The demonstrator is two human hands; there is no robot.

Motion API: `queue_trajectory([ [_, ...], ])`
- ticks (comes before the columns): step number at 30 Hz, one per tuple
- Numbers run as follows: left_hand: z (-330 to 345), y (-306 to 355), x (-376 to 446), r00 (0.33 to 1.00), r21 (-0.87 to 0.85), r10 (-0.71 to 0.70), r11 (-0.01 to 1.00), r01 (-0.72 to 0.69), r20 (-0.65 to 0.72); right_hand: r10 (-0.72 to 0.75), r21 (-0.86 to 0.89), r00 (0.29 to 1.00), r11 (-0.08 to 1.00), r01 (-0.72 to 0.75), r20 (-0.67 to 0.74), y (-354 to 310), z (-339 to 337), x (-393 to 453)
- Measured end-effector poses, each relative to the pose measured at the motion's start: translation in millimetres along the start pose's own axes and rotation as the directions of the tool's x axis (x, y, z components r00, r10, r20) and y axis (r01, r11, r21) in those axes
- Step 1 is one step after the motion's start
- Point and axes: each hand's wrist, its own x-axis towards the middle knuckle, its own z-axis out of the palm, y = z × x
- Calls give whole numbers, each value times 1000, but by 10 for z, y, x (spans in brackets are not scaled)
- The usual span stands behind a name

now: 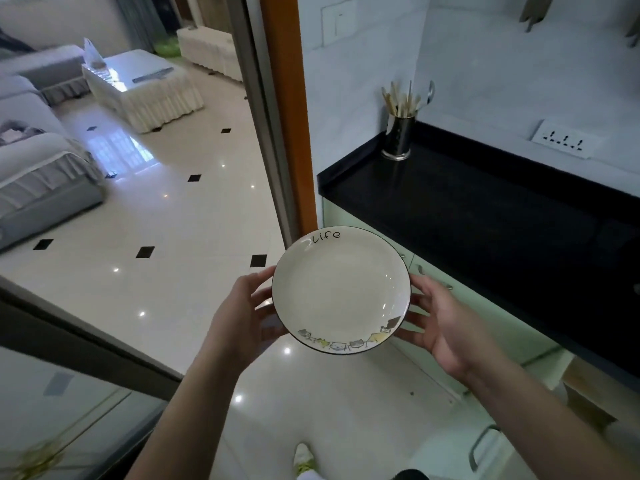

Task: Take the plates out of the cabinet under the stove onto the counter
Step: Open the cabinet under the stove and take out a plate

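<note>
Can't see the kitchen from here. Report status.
Both hands, left and right, hold plate at its rim. Plate in air, short of counter. Utensil holder at counter's far corner.

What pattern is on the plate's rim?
Head view: the plate shows cartoon cats, the word "life", and a dark edge line.

A round white plate (341, 289) with a thin dark rim, the word "life" and a row of cartoon animals on its border, is held face-up in the air, just beside the black counter's (485, 209) front edge.

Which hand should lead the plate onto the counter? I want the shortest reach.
Probably right: the right hand holds the plate on the side nearest the black counter; the left hand is farther.
</note>
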Motion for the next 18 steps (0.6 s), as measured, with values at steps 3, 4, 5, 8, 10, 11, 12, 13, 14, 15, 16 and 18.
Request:
queue_trajectory([
  [3, -88, 328, 310, 999, 44, 33, 998, -34, 7, -25, -17, 999, 1000, 25, -21, -80, 347, 222],
  [4, -104, 434, 420, 999, 57, 36, 998, -37, 14, -28, -9, 999, 1000, 28, -30, -112, 440, 287],
  [5, -109, 533, 543, 999, 68, 31, 997, -33, 25, -35, 3, 999, 999, 35, -40, -148, 515, 353],
  [8, -14, 731, 885, 999, 110, -20, 994, 16, 40, -42, 27, 996, 999, 44, -81, -243, 600, 543],
  [10, 136, 808, 1061, 997, 133, -44, 990, 37, 56, -55, 27, 992, 998, 58, -117, -310, 580, 663],
  [11, 238, 829, 1134, 996, 139, -65, 989, 55, 65, -62, 22, 988, 998, 66, -144, -345, 548, 729],
  [12, 350, 838, 1207, 993, 147, -89, 986, 77, 74, -69, 22, 983, 997, 73, -171, -380, 507, 802],
  [13, 467, 839, 1301, 990, 153, -111, 984, 97, 88, -71, 29, 979, 997, 78, -193, -420, 463, 881],
  [14, 604, 843, 1383, 986, 156, -133, 981, 116, 105, -71, 41, 975, 996, 82, -211, -463, 406, 969],
  [15, 753, 858, 1462, 979, 159, -156, 978, 135, 128, -72, 54, 972, 995, 86, -224, -511, 343, 1063],
  [16, 902, 873, 1556, 974, 169, -174, 974, 149, 144, -76, 64, 969, 994, 93, -234, -560, 276, 1159],
  [18, 1183, 882, 1825, 972, 219, -194, 962, 161, 137, -79, 75, 965, 992, 101, -250, -684, 140, 1355],
])
